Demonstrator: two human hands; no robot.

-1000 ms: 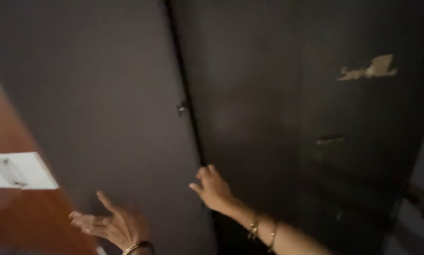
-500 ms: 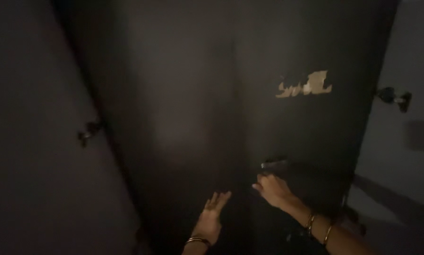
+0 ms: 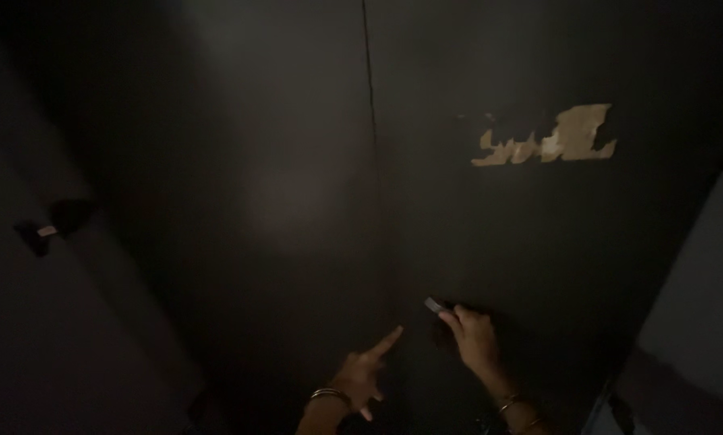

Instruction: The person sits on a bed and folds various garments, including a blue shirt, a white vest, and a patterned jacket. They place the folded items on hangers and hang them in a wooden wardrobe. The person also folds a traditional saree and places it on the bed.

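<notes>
The dark cabinet [image 3: 297,201] stands closed, its two door panels meeting at a thin vertical seam [image 3: 371,161] that runs down from the top edge of the view. Nothing of its contents can be seen. Lighting is very low, and most surface detail is lost in shadow.

Right hand [image 3: 472,338]: raised against the right door panel [image 3: 555,258], fingers curled around a small handle [image 3: 437,307] set just right of the seam. The handle shows as a short, pale metallic piece above the knuckles. The grip is closed on it. Two thin bangles [image 3: 513,403] sit at the wrist.

Left hand [image 3: 363,374]: held open just beside the seam, low in the view. The index finger points up and to the right, towards the handle; the other fingers are loosely spread. It holds nothing. Whether the fingertip touches the door cannot be told. One bangle [image 3: 329,395] circles the wrist.

Labels and marks: on the upper right door panel there is a torn sticker remnant [image 3: 551,138], pale tan, ragged and wider than tall, with most of its face peeled away. Any print on it is unreadable.

At the left, a second dark panel [image 3: 47,338] stands at an angle to the cabinet. It carries a small dark latch [image 3: 39,234] with a pale spot on it. A lighter grey surface [image 3: 691,322] runs along the right edge.
</notes>
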